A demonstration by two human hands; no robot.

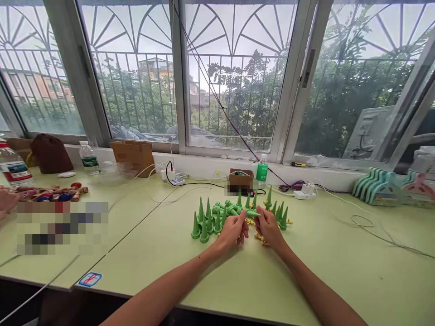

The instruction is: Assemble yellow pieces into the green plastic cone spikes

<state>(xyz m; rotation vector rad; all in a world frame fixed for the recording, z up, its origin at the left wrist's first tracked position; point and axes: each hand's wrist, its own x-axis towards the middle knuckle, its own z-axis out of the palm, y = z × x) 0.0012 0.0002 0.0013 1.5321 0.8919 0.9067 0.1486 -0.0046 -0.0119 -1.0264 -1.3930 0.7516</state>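
Near the middle of the frame, just above centre, both hands meet over a green table (pixel 316 276) and share one green cone (pixel 250 213), which lies level between them with its point toward the right. Left hand (pixel 234 231) has its fingers curled round the thick end, thumb on top. Right hand (pixel 269 226) pinches the narrow tip between thumb and fingertips. Both are closed on the cone and neither palm is open. Standing cones (pixel 204 225) crowd the table just left of the left hand, and more (pixel 280 213) stand just right of the right hand and behind the knuckles. Small yellow pieces (pixel 262 240) lie on the table beneath and beside the right wrist. I judge the chief risk to be a sideways swing of either hand: the upright cones stand close enough that a brushing knuckle or wrist could topple several. The tip grip looks slight, so a twist or pull could let the cone slip out and drop among the yellow pieces, scattering them. A bottle (pixel 262 171) stands well back by the window, apart from the hands.
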